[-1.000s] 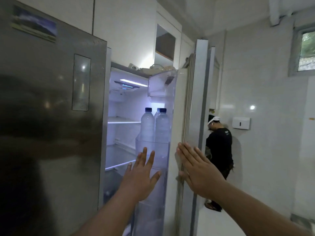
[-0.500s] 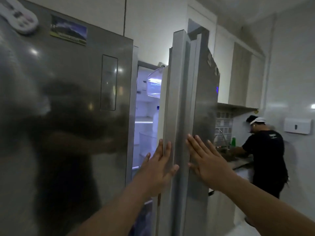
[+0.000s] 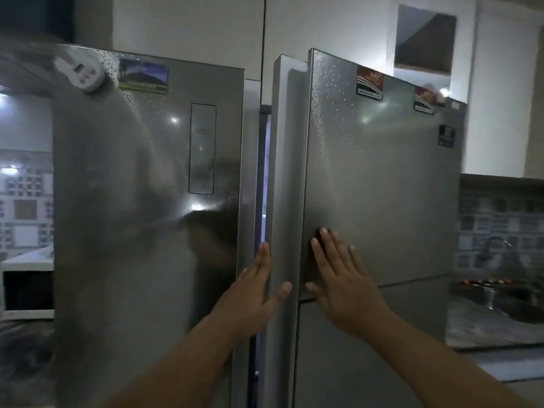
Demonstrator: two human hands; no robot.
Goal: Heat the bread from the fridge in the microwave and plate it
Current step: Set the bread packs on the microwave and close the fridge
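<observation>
A steel side-by-side fridge fills the view. Its right door [image 3: 382, 187] stands nearly closed, with a thin lit gap [image 3: 266, 172] beside the left door [image 3: 147, 201]. My left hand [image 3: 253, 293] lies flat with spread fingers on the right door's inner edge strip. My right hand [image 3: 341, 278] presses flat on the right door's front. Both hands hold nothing. No bread is visible. A white microwave [image 3: 26, 287] sits on the counter at the far left, partly cut off by the fridge.
A sink with a tap [image 3: 500, 293] lies on the counter to the right of the fridge. White cabinets [image 3: 338, 25] hang above. Magnets and stickers [image 3: 142, 76] dot both doors. Tiled backsplash shows at both sides.
The right fridge door has swung from wide open to nearly closed under both hands. The view has turned left, and the person at the sink is out of view.
</observation>
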